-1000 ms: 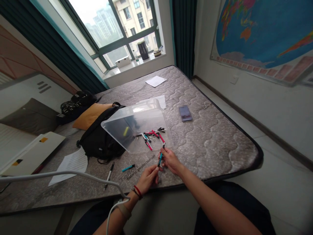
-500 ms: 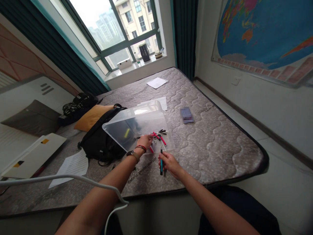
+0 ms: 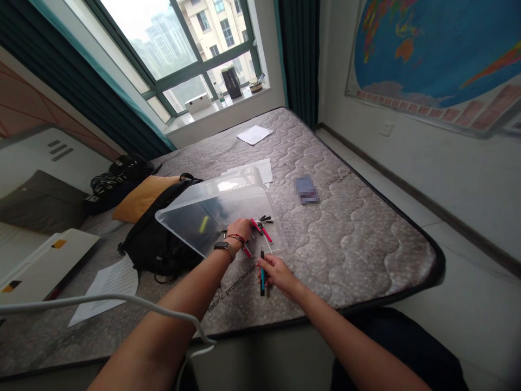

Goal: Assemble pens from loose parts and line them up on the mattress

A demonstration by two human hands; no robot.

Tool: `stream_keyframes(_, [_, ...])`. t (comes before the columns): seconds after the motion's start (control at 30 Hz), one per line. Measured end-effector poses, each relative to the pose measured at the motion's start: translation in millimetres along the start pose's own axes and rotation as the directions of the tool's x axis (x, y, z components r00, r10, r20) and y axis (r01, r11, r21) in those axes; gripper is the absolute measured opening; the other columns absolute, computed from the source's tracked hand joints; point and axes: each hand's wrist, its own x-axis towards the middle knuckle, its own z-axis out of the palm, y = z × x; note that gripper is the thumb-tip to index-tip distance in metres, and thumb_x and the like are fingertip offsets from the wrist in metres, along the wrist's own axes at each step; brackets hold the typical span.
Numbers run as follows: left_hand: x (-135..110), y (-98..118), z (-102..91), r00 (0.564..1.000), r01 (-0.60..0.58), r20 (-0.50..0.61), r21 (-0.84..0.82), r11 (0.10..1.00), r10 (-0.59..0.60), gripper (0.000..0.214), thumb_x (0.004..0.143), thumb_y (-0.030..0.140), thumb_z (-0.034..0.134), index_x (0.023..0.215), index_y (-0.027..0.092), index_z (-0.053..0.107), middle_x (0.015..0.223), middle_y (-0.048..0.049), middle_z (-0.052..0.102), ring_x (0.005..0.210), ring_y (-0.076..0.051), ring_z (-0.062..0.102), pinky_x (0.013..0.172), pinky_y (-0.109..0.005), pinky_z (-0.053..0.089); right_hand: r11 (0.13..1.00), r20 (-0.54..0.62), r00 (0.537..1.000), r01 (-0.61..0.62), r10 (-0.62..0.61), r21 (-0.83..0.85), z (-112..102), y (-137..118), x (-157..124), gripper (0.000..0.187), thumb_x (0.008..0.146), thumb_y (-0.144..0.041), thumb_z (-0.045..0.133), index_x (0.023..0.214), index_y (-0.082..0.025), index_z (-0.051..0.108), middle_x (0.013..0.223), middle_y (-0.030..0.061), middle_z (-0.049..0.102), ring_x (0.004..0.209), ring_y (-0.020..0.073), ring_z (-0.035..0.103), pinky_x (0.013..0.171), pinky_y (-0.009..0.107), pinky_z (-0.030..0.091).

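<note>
My right hand [image 3: 275, 272] is closed on a blue and black pen [image 3: 262, 274], held upright just in front of a clear plastic lid [image 3: 191, 214] lying on the mattress [image 3: 350, 239]. My left hand [image 3: 240, 228] reaches over the lid's near edge into a pile of red, blue and black pens [image 3: 260, 228]. Its fingers are curled down among them; what they hold, if anything, is hidden. A watch and a red band sit on the left wrist.
A black backpack [image 3: 157, 241] props the lid from the left, with an orange cushion [image 3: 140, 198] behind it. Sheets of paper [image 3: 106, 282] lie at the left and far middle. A small blue object [image 3: 306, 189] lies to the right. A white cable [image 3: 122, 301] crosses the foreground.
My left hand left the pen it shared with my right hand and reached forward into the pile on the lid. My right hand kept the blue pen and lowered it slightly.
</note>
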Motion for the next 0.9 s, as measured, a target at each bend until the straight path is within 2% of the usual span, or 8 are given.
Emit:
stream_keyframes(0.3, [-2.0,-5.5,0.9,0.998,-0.058,0.026,0.003,0.998,0.057,0.028,0.086,0.030,0.053,0.108,0.034,0.070,0.103,-0.0054,0.072,0.097,-0.024,0.066,0.079,-0.029,0.048,1.000,0.012,1.000,0.014,-0.014,-0.003,-0.7,1.9,0.3,0.048,0.074,-0.064,0.062,0.086,-0.018,0.056,0.063,-0.0027,0.061,0.052,0.0121,0.061,0.040,0.018,0.040])
stream_keyframes(0.6, [9.2,-8.8,6.6,0.996,-0.009,0.087,-0.028,1.000,0.012,0.021,0.082,0.035,0.059,0.094,0.024,0.072,0.099,-0.0078,0.073,0.094,-0.021,0.067,0.078,-0.027,0.048,1.000,0.008,1.000,0.003,-0.003,-0.001,0.1,-0.2,-0.6,0.048,0.074,-0.064,0.063,0.086,-0.018,0.056,0.063,-0.0027,0.061,0.052,0.0116,0.061,0.041,0.018,0.040])
stream_keyframes(0.9, [5.6,-7.2,3.6,0.997,0.021,0.081,-0.041,0.999,-0.018,0.024,0.083,0.037,0.056,0.098,0.027,0.072,0.103,-0.0075,0.072,0.095,-0.023,0.067,0.076,-0.028,0.049,1.000,0.006,1.000,0.003,-0.003,0.002,-1.1,1.7,-0.2,0.048,0.074,-0.063,0.063,0.087,-0.018,0.057,0.063,-0.0023,0.061,0.052,0.0119,0.061,0.041,0.018,0.041])
